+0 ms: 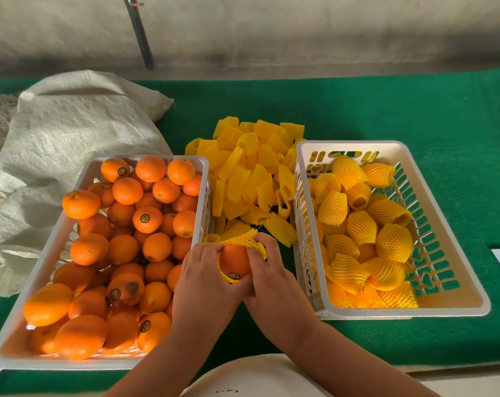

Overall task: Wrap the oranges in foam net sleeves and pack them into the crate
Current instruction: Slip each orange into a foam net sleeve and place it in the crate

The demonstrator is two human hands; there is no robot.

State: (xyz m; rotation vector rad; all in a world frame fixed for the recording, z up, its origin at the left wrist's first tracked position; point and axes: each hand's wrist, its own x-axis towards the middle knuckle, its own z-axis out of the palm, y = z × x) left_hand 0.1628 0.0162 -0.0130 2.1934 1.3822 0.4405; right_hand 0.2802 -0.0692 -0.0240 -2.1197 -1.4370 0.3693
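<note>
Left hand: the left hand grips the orange from the left, fingers curled round its far side and thumb near the sticker at its near end.
Right hand: the right hand holds the same orange from the right, fingers curled, pinching the sleeve against the fruit.
Orange: between the two hands, above the green cloth, in the gap between the two crates; most of its peel is bare.
Sleeve: yellow foam net, bunched over the far top of the orange, with a yellow band also showing round the near end.
Left crate: the white crate is heaped with bare oranges, several bearing round stickers.
Right crate: the white slotted crate holds wrapped oranges, lying loosely in yellow net.
Sleeve pile: loose sleeves lie heaped on the cloth between the crates, beyond the hands.
Sack: a pale woven sack lies slumped behind the left crate.
</note>
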